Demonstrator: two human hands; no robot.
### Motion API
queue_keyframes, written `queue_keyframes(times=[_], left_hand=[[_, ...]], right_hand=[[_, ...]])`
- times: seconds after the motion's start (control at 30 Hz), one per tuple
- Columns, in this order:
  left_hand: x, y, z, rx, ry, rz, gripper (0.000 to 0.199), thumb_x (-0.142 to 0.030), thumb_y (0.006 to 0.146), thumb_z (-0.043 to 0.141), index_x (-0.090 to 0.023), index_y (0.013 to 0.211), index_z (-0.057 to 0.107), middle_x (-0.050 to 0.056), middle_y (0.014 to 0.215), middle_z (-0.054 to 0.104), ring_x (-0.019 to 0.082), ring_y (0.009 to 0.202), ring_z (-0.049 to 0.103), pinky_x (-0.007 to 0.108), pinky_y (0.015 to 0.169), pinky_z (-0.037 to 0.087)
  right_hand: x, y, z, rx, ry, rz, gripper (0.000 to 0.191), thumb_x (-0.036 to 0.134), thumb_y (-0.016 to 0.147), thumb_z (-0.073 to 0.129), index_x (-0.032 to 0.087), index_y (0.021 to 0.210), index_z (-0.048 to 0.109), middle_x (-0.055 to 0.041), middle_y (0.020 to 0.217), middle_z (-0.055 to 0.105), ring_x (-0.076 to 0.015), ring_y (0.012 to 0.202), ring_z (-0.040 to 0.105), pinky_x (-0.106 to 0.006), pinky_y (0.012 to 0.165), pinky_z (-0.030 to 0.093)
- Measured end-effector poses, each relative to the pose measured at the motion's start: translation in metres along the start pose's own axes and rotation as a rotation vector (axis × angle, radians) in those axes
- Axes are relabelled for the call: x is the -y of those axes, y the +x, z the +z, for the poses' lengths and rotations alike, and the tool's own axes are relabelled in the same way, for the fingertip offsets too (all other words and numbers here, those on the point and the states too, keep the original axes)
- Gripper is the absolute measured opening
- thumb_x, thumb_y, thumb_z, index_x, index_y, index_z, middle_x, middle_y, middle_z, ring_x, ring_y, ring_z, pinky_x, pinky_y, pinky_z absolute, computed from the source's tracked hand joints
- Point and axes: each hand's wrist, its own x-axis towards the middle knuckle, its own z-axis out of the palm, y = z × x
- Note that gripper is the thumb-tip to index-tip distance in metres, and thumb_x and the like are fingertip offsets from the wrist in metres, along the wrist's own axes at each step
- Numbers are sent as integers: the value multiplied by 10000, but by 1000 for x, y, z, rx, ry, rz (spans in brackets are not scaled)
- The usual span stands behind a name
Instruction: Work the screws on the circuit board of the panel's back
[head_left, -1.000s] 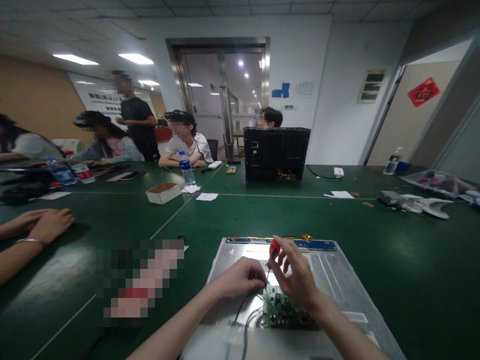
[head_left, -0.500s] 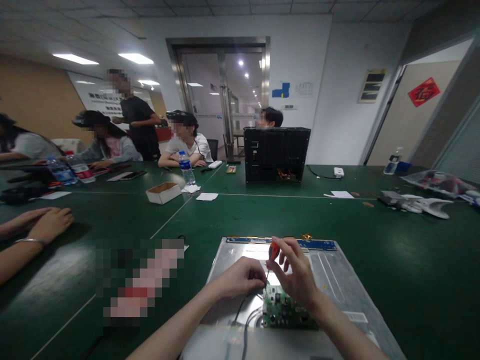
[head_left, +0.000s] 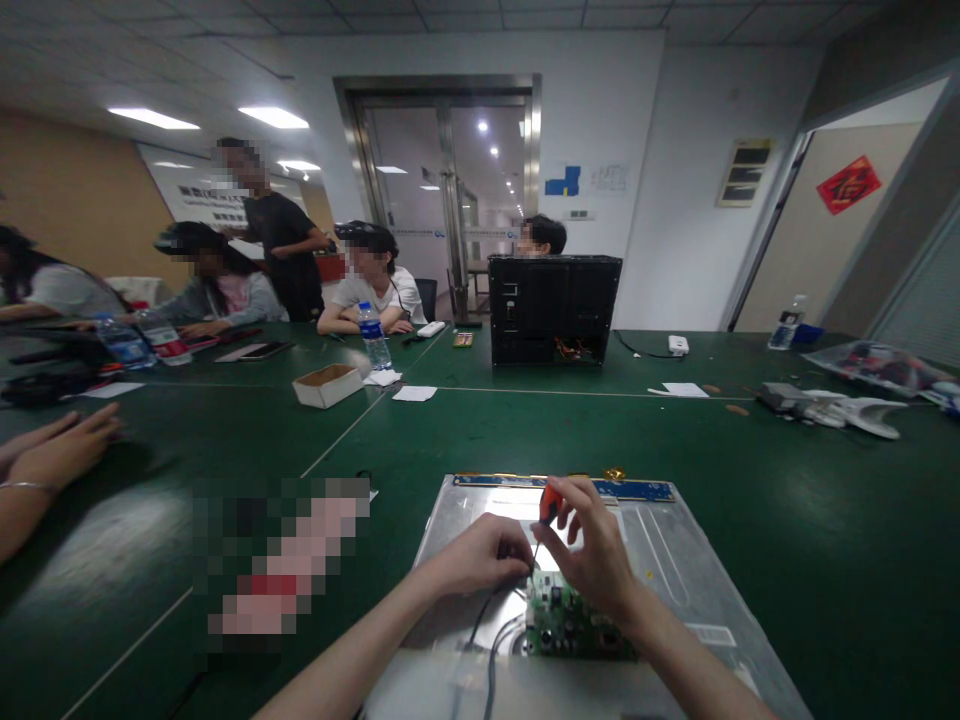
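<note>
Green tabletop is filling most of our view, and what's looking like a metal-backed display panel is lying flat on it before us, probably stiff, so we're favouring its edges. On top, a green circuit board is looking fragile: rim only, folks. Our left hand is bunching its fingers beside the board's far-left corner; we can't tell what they're pinching. Our right hand is pinching an orange-and-black screwdriver, likely light, by its handle. We're losing its tip near the left fingers, and our right wrist is covering some board.
</note>
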Motion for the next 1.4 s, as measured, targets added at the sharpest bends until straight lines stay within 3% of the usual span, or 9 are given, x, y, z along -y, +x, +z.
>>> queue_keyframes(times=[0.47, 0.7, 1.07, 1.4], left_hand=[[-1, 0, 0, 15, -8, 16, 112, -77, 784, 660, -144, 821, 743, 12, 768, 690, 164, 731, 614, 247, 694, 469], [-4, -1, -1, 2, 8, -8, 124, -80, 785, 664, -150, 821, 760, 25, 803, 708, 170, 759, 622, 253, 715, 480], [-1, 0, 1, -4, -40, -8, 133, -55, 760, 661, -141, 806, 751, 1, 734, 682, 156, 701, 602, 237, 673, 454], [-4, -2, -1, -6, -8, 0, 107, -78, 786, 676, -146, 809, 755, 17, 781, 702, 169, 752, 627, 252, 711, 468]], right_hand=[[2, -2, 1, 25, -8, 33, 613, 132, 903, 539, 224, 1473, 334, -25, 845, 641, -137, 527, 573, -240, 425, 484], [-1, 0, 0, 1, -23, 3, 526, 167, 939, 580, 284, 1424, 414, -44, 958, 605, -132, 606, 571, -211, 428, 474], [2, -1, 1, 10, -29, 9, 638, 125, 911, 521, 227, 1507, 318, -11, 818, 644, -131, 516, 555, -238, 434, 487], [-2, -1, 2, 33, -61, 12, 585, 167, 958, 540, 280, 1502, 359, -39, 918, 636, -136, 578, 564, -232, 437, 491]])
